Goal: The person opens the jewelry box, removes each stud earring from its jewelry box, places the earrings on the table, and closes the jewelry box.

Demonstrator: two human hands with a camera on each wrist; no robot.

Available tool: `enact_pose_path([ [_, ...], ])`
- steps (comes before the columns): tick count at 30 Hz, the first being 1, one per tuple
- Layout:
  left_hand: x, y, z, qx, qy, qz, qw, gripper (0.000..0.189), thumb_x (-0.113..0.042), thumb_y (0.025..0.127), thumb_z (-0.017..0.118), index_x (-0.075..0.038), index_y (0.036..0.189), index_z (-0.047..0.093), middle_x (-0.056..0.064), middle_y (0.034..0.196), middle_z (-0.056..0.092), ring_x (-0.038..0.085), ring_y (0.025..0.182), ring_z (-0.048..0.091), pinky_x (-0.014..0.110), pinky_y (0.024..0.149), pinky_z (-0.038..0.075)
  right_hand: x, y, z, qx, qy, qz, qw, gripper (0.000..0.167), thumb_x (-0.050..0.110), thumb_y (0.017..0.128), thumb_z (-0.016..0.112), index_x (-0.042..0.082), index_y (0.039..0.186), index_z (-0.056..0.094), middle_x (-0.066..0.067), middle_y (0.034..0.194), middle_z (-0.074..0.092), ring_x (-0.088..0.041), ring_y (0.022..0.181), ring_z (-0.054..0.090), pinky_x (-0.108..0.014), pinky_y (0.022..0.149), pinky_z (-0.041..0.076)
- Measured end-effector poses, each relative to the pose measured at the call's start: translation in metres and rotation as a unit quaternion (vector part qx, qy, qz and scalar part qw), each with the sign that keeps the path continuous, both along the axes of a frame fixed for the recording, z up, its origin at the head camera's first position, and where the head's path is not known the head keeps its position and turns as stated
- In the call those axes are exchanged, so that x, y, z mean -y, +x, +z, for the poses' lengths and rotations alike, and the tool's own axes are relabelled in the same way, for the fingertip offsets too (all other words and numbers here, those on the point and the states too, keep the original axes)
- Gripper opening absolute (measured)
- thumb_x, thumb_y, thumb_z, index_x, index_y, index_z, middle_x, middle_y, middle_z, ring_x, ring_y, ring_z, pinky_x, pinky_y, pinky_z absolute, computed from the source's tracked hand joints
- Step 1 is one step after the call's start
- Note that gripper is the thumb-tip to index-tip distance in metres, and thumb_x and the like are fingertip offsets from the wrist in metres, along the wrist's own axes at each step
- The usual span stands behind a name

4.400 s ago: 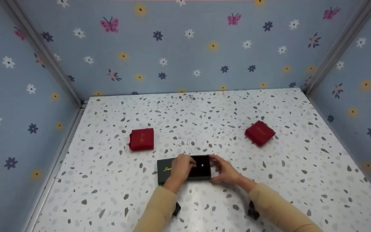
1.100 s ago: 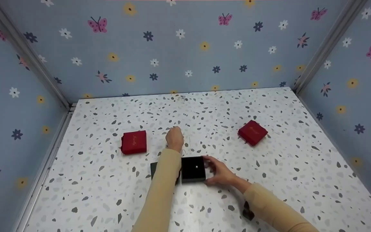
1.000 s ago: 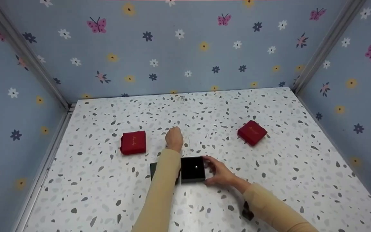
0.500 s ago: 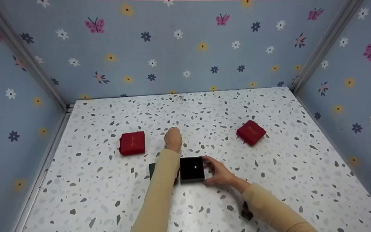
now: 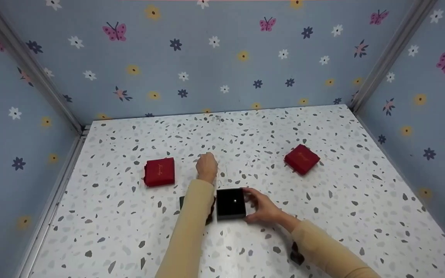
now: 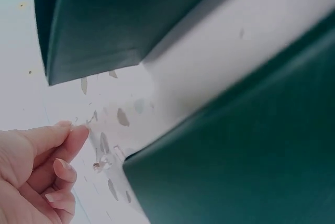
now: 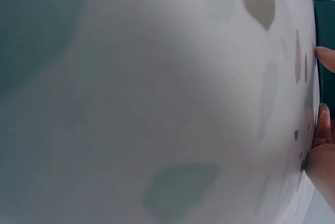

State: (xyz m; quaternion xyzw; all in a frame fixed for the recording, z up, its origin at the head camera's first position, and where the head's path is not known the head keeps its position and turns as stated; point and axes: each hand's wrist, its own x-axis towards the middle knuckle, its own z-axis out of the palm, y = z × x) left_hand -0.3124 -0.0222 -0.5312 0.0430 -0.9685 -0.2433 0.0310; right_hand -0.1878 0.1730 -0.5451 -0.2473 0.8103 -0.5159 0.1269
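Gripping the box (image 5: 231,217), likely light and stiff, by the side closest to the right hand (image 5: 263,207), and pinching left hand (image 5: 207,166) fingertips, cannot tell if on anything

Long, plain tan sleeves (image 5: 187,235) leave the hands (image 5: 264,207) bare, a small dark device (image 5: 296,255) beside one sleeve.

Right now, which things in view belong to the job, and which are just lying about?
Likely in use:
black-lined box, gripped by right hand
small shiny piece inside it
green piece, mostly behind left sleeve
tiny trinket near left hand

Apparently lying about:
left red box
right red box
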Motion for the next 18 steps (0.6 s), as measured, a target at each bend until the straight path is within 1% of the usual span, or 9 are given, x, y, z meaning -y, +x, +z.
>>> enact_pose_path([
  [2, 0.0, -0.001, 0.002, 0.002, 0.011, 0.005, 0.9999, 0.014, -0.001, 0.085, 0.051, 0.003, 0.081, 0.064, 0.018, 0.08, 0.063, 0.029, 0.074, 0.061, 0.039, 0.062, 0.049, 0.0, -0.001, -0.002, -0.005, -0.003, -0.002, 1.0, 0.087, -0.009, 0.056, 0.075, -0.009, 0.13, 0.031, -0.022, 0.108, 0.051, -0.038, 0.093, 0.049, -0.042, 0.077, 0.042],
  [5, 0.001, -0.002, 0.006, 0.01, 0.024, 0.007, 0.9996, 0.011, -0.003, 0.082, 0.058, 0.0, 0.08, 0.068, 0.014, 0.079, 0.065, 0.026, 0.074, 0.062, 0.037, 0.064, 0.05, -0.002, -0.005, -0.013, -0.012, 0.005, -0.006, 0.9999, 0.089, -0.006, 0.056, 0.077, -0.005, 0.132, 0.032, -0.018, 0.107, 0.053, -0.032, 0.093, 0.051, -0.037, 0.077, 0.043],
  [8, 0.002, -0.003, 0.01, 0.023, 0.046, -0.004, 0.9987, 0.007, -0.007, 0.079, 0.064, -0.003, 0.08, 0.07, 0.01, 0.08, 0.066, 0.023, 0.075, 0.062, 0.034, 0.066, 0.05, -0.005, -0.009, -0.024, -0.013, 0.013, -0.008, 0.9998, 0.091, -0.001, 0.055, 0.079, 0.0, 0.133, 0.033, -0.012, 0.108, 0.053, -0.026, 0.092, 0.051, -0.032, 0.077, 0.043],
  [10, 0.004, -0.003, 0.014, 0.028, 0.065, -0.014, 0.9974, 0.007, -0.009, 0.078, 0.066, -0.004, 0.08, 0.07, 0.008, 0.079, 0.066, 0.021, 0.075, 0.062, 0.032, 0.067, 0.049, -0.006, -0.011, -0.028, -0.009, 0.016, -0.01, 0.9998, 0.092, 0.001, 0.055, 0.08, 0.004, 0.134, 0.033, -0.01, 0.108, 0.053, -0.023, 0.093, 0.051, -0.03, 0.077, 0.043],
  [13, 0.006, 0.0, 0.022, 0.026, 0.089, -0.031, 0.9952, 0.007, -0.009, 0.078, 0.066, -0.004, 0.081, 0.07, 0.007, 0.079, 0.066, 0.021, 0.073, 0.062, 0.032, 0.067, 0.049, -0.006, -0.011, -0.029, -0.003, 0.015, -0.013, 0.9998, 0.092, 0.001, 0.054, 0.079, 0.005, 0.134, 0.033, -0.008, 0.107, 0.054, -0.021, 0.092, 0.051, -0.03, 0.077, 0.043],
  [15, 0.008, 0.002, 0.026, 0.018, 0.096, -0.044, 0.9943, 0.008, -0.009, 0.078, 0.066, -0.003, 0.081, 0.07, 0.008, 0.08, 0.066, 0.02, 0.073, 0.061, 0.033, 0.067, 0.049, -0.005, -0.01, -0.028, -0.007, 0.019, -0.013, 0.9997, 0.092, 0.001, 0.054, 0.079, 0.004, 0.134, 0.033, -0.009, 0.106, 0.054, -0.021, 0.091, 0.051, -0.03, 0.077, 0.043],
  [18, 0.01, 0.007, 0.03, 0.005, 0.094, -0.066, 0.9934, 0.011, -0.011, 0.079, 0.067, -0.002, 0.084, 0.069, 0.009, 0.081, 0.065, 0.02, 0.073, 0.061, 0.033, 0.066, 0.048, -0.003, -0.006, -0.02, -0.016, 0.011, -0.008, 0.9998, 0.09, -0.004, 0.055, 0.078, -0.002, 0.132, 0.032, -0.014, 0.105, 0.053, -0.026, 0.09, 0.051, -0.034, 0.076, 0.043],
])
